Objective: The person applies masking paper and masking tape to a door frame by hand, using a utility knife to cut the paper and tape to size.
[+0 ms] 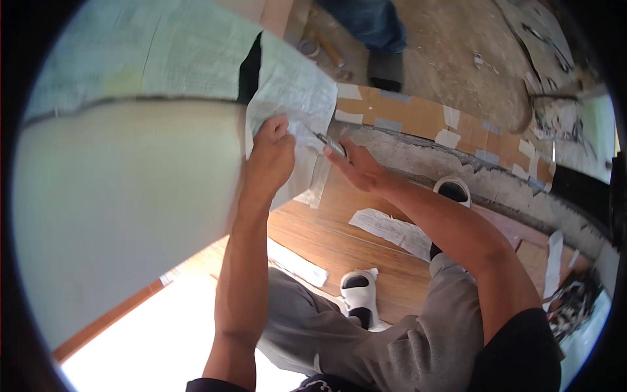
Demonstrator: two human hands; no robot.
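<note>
My left hand [271, 147] is closed, knuckles up, on a loose flap of the pale printed sheet [294, 85] at the corner of the large white panel [130, 196]. In my right hand [359, 163] is a utility knife [334, 144], its tip pointing up and left towards the flap, close to my left hand. A dark opening [250, 68] shows in the sheet just above the panel's corner. The sheet's lower edge hangs down below my hands.
Cardboard strip [418, 117] with tape patches runs along a rough concrete ledge [398, 147]. Torn white strips [392, 228] lie on the wood floor [313, 228] around my slippers [358, 291]. Another person's leg [375, 26] stands beyond. Tangled dark material [575, 304] lies at right.
</note>
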